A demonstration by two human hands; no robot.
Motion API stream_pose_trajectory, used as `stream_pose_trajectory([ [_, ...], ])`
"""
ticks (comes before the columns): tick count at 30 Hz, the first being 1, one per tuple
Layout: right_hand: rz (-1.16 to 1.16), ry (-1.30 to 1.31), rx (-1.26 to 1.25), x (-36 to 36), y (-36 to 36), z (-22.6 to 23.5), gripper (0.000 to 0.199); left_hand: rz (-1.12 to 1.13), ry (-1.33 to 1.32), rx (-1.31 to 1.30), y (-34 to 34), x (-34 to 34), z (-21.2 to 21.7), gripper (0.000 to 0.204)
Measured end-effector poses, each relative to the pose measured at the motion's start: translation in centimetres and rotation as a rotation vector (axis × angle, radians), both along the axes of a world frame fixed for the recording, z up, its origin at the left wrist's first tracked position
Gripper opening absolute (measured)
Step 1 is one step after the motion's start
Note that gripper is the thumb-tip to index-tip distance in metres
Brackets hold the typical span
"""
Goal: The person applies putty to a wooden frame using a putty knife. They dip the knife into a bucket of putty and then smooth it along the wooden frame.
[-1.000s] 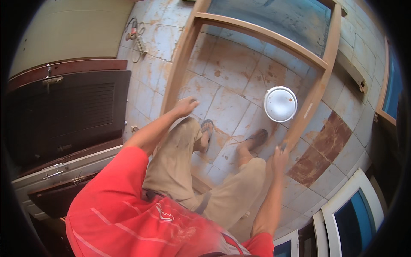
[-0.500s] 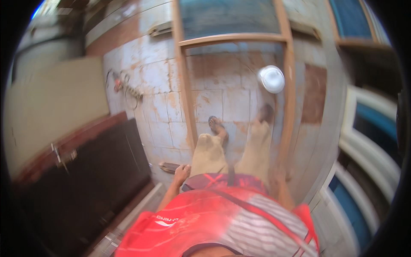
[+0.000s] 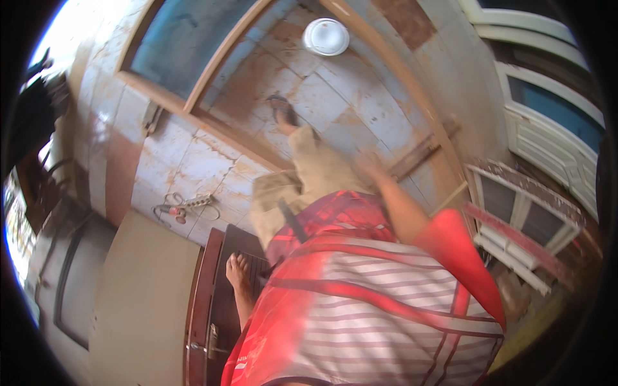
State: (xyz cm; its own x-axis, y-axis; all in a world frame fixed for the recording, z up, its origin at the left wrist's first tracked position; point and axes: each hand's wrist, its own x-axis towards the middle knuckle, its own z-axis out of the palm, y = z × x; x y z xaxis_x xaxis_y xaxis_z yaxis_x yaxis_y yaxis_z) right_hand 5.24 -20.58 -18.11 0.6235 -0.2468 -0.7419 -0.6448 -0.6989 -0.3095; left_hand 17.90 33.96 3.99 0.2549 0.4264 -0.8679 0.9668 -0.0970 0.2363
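Note:
My left hand (image 3: 237,266) hangs at my left side over a dark brown door panel (image 3: 226,257) with a metal handle (image 3: 212,341). Its fingers look loosely curled, and nothing shows in them. Blurred by motion, my right hand (image 3: 369,165) is held low in front of my right hip, near a wooden bar (image 3: 415,157) of a large wooden frame (image 3: 399,77); its fingers cannot be made out. I stand within the frame's outline, one sandalled foot (image 3: 283,109) on the stained floor tiles. A round white lidded container (image 3: 326,36) sits inside the frame ahead.
A power strip (image 3: 196,201) with a tangled cable lies on the tiles to the left. Beyond it stands a beige panel (image 3: 145,289). White-framed windows (image 3: 547,106) are at the right, with a worn slatted frame (image 3: 524,222) nearer me. Blue glass (image 3: 187,45) fills the frame's far section.
My view has turned to the right and my body has stepped along. My right hand has come forward from my side. The left stays low, now over the brown panel.

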Motion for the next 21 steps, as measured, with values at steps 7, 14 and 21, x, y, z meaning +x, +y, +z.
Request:
stream_pose_trajectory([
  [7,-0.791,-0.061,0.28,21.5,4.0,10.7,0.04,-0.45,0.285,-0.101,6.2,-1.6,1.6,0.045],
  [14,-0.536,0.272,-0.038,9.2,9.8,10.8,0.05,-0.689,0.119,-0.128,15.8,11.8,-2.4,0.041],
  [21,-0.603,0.305,-0.009,-7.4,35.1,10.7,0.028,-0.502,-0.054,-0.163,22.2,31.4,-12.4,0.046],
])
